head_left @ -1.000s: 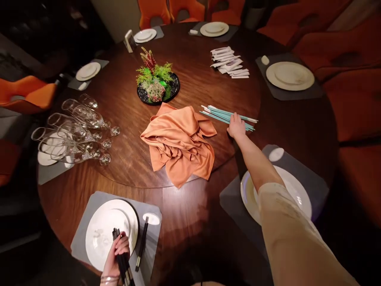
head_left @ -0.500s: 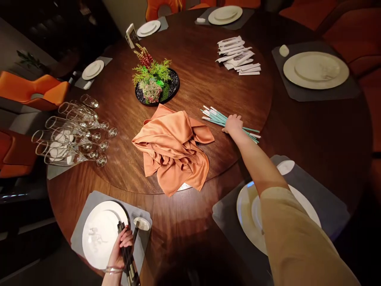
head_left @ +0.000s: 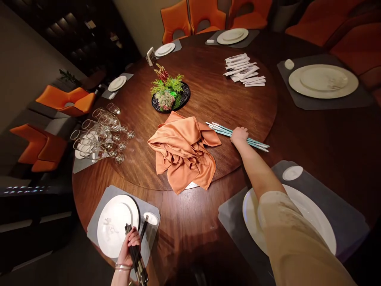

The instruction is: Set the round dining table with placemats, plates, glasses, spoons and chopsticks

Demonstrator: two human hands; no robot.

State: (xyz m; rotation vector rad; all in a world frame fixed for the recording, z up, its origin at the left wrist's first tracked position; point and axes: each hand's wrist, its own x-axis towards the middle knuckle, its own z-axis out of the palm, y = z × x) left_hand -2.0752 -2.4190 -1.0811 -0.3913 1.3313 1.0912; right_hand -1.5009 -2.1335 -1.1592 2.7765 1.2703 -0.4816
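My left hand (head_left: pixel 131 243) is closed around a bundle of black chopsticks (head_left: pixel 137 263), held over the near-left place setting. Beside that hand, a black chopstick (head_left: pixel 144 227) leans against a white rest (head_left: pixel 151 218). My right arm reaches over the table, and my right hand (head_left: pixel 239 136) is closed over a bundle of thin turquoise chopsticks (head_left: pixel 256 143) with pale ends. The sticks lie at the turntable's right front edge, and my fingertips are partly hidden. Left of them, a heap of crumpled orange napkins (head_left: pixel 184 151) almost touches their tips.
Stemmed glasses (head_left: pixel 104 135) lie in a group at left. A plant arrangement (head_left: pixel 168 93) stands behind the napkins, and white paper packets (head_left: pixel 244 70) are piled farther back. White plates on grey mats, such as the near-left plate (head_left: pixel 111 222), ring the round wooden table (head_left: pixel 205 210).
The turquoise chopsticks lie closer together and more evenly lined up under my right hand. The view has tilted up and shifted left. My left hand still holds the black bundle.
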